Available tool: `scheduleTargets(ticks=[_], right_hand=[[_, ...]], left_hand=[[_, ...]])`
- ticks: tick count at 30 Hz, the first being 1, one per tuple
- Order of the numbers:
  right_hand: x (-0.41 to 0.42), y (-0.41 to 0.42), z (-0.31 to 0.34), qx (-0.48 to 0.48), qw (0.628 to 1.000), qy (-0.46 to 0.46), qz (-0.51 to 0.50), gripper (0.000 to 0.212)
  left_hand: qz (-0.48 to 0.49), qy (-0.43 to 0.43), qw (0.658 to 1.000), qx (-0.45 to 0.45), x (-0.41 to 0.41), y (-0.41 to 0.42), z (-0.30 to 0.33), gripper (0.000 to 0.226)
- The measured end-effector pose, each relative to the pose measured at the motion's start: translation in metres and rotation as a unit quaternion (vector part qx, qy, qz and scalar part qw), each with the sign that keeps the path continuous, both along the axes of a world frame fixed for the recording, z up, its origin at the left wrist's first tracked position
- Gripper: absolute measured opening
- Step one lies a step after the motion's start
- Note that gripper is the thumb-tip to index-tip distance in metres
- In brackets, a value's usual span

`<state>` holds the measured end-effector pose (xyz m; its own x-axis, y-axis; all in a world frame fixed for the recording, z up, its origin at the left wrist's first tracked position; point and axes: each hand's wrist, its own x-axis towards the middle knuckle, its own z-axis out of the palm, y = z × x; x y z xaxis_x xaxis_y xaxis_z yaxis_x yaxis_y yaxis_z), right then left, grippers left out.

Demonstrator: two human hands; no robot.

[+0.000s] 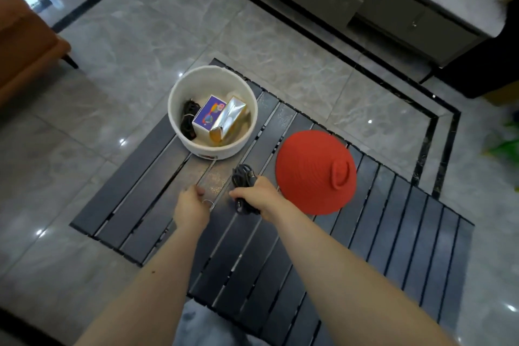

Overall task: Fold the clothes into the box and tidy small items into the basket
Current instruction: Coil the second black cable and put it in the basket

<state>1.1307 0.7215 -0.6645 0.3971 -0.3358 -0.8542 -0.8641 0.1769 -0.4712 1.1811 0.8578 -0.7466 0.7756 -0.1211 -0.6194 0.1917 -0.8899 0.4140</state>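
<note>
Basket (179, 121) at the table's (393, 233) far corner holds several items; right hand (259, 195) grips a coiled cable (243, 177), left hand (192, 205) pinches a ring (207, 202); no clothes visible.

A dark slatted table (393, 219) is standing on grey marble floor (140, 22), a brown chair (25, 50) sitting far left.
</note>
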Motion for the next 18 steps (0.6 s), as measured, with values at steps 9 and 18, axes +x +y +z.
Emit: scheduleTargets(ticks=[9,18], right_hand=[[-0.01,0.007,-0.021,-0.028,1.0,0.006,0.002,0.041],[0.029,0.045,0.028,-0.115,0.991,-0.056,-0.042,0.048]], left_hand=[[-0.089,-0.049,0.994,0.045,-0.004,0.001,-0.027,0.007],[0.095,-0.001,0.975,-0.203,0.027,0.019,0.036,0.029]])
